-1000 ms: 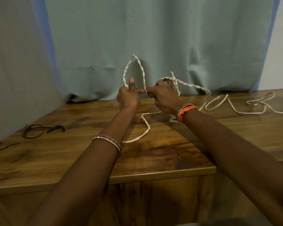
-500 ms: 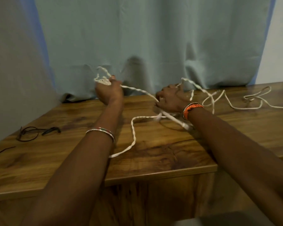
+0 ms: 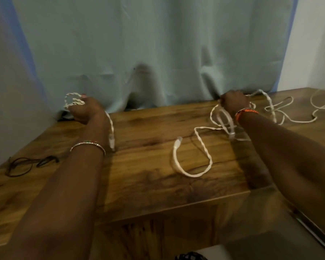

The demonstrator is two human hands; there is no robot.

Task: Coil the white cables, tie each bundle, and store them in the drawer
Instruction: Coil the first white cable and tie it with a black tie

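Hands holding separate white cables above wooden top

Forearms are extending from the lower edge of the view over the wooden table (image 3: 139, 177), well apart from each other. Nearest the viewer, the table's front edge is showing, with a grey surface lying below it at lower right. On the left part of the top, a thin black cord (image 3: 26, 165) is lying in a loose loop, untouched.

Centre of the top: a loose white cable end (image 3: 192, 162) is lying in a U-shaped curve, its plug tip pointing upward near the middle of the table. This length is running back toward the right hand.

The left wrist is wearing a beaded bangle (image 3: 87, 145); the right wrist is wearing an orange band (image 3: 246, 112).

The left hand (image 3: 85, 111) is being held raised at the left rear, fingers curled round a small coiled cable bundle (image 3: 72, 101). One end is hanging down beside the forearm, its plug reaching to just above the table.

The right hand (image 3: 233, 104) is clenching around a tangle of white cable (image 3: 221, 119) at the right rear, with blurred loops dangling beneath it. Whether they are touching the top cannot be told.

Farther right, further cable loops (image 3: 293, 113) are lying spread on the table toward its far right edge.

Behind everything, a pale green curtain (image 3: 158, 53) is hanging to table level.
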